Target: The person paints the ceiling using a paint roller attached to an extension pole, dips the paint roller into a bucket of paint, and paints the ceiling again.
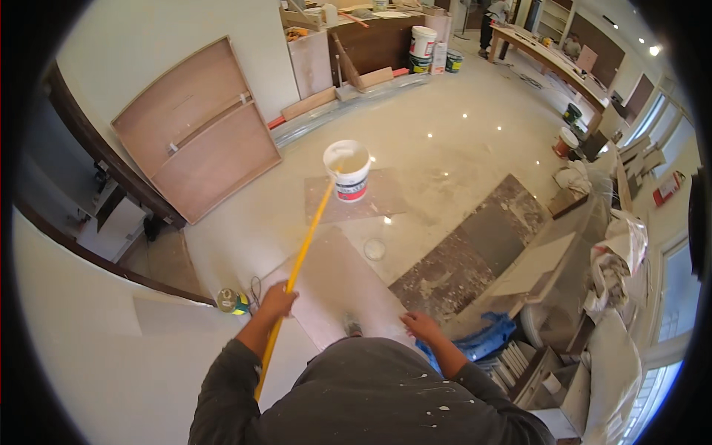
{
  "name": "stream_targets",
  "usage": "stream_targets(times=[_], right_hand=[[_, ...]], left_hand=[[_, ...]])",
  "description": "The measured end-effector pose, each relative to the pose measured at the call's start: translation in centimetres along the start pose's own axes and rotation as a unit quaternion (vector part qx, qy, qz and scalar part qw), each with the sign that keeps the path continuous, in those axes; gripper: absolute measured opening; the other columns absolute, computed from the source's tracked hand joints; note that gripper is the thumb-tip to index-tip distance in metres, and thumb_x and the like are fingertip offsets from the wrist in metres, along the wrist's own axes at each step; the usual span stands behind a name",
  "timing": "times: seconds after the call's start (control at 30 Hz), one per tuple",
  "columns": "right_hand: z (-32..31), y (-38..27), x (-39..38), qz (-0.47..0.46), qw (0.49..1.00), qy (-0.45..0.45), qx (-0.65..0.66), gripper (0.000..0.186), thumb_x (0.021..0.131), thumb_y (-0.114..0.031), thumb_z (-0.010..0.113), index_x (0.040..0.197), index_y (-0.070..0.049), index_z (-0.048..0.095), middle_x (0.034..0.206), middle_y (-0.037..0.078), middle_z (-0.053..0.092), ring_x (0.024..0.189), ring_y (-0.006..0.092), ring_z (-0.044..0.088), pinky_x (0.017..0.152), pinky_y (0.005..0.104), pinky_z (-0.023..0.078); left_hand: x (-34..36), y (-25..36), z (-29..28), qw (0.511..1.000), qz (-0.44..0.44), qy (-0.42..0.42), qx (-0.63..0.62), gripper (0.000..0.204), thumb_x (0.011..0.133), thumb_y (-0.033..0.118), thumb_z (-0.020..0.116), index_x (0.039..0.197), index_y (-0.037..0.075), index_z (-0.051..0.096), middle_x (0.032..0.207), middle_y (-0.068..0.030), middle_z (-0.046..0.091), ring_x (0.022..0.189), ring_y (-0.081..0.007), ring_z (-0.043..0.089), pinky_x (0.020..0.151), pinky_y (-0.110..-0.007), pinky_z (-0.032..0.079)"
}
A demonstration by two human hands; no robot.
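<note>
Through the head camera I found the left hand closed firmly around a slim yellow pole, smooth, straight and slanting forward from beside the torso. Its far end met the mouth of a white plastic bucket, round, slightly tapered, banded with dark and red print. I noted the right hand part-open, fingers loosely bent, near crumpled blue plastic sheeting. The bucket stood upright on a thin, dull brownish board; a larger pale pinkish sheet lay nearer the wearer. I recorded a glossy cream floor, dark boards splattered with pale residue, and a shallow-framed wooden panel leaning against the wall.
</note>
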State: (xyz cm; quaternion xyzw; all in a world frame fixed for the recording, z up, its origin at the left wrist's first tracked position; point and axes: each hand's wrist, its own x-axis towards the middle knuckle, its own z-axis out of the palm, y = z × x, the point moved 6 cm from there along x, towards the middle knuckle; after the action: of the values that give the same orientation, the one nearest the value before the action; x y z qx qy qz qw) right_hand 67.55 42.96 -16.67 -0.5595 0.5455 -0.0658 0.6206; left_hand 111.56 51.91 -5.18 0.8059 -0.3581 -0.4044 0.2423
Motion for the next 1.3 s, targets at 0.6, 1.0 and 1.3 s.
stream_targets(times=[0.6, 1.0, 1.3], right_hand=[[25.5, -34.7, 39.5, 0.213, 0.89, -0.15, 0.375, 0.022, 0.102, -0.019, 0.058, 0.113, -0.001, 0.051, 0.088, 0.013, 0.058, 0.075, 0.0291, 0.064, 0.073, 0.0464, 0.062], [18.2, -42.3, 59.9, 0.272, 0.871, -0.093, 0.398, 0.028, 0.104, -0.022, 0.053, 0.123, -0.003, 0.046, 0.089, 0.013, 0.06, 0.075, 0.0264, 0.065, 0.067, 0.0413, 0.063], [16.9, -47.2, 61.6, 0.229, 0.908, -0.143, 0.322, 0.024, 0.106, -0.026, 0.053, 0.116, -0.004, 0.052, 0.097, 0.011, 0.062, 0.082, 0.0238, 0.067, 0.071, 0.0396, 0.063]], left_hand=[[-1.4, 9.3, -16.9, 0.937, -0.19, -0.033, 0.29, 0.059, 0.093, 0.032, 0.068, 0.145, 0.011, 0.049, 0.115, -0.0215, 0.07, 0.105, -0.0401, 0.067, 0.091, -0.049, 0.052], [13.6, 28.2, -26.9, 0.863, -0.206, 0.018, 0.461, 0.04, 0.098, 0.033, 0.062, 0.133, 0.013, 0.062, 0.086, -0.0108, 0.068, 0.077, -0.0294, 0.07, 0.069, -0.044, 0.055], [18.2, 34.0, -33.4, 0.854, -0.239, 0.025, 0.462, 0.039, 0.089, 0.03, 0.071, 0.126, 0.015, 0.068, 0.084, -0.0114, 0.067, 0.078, -0.032, 0.068, 0.07, -0.046, 0.052]])
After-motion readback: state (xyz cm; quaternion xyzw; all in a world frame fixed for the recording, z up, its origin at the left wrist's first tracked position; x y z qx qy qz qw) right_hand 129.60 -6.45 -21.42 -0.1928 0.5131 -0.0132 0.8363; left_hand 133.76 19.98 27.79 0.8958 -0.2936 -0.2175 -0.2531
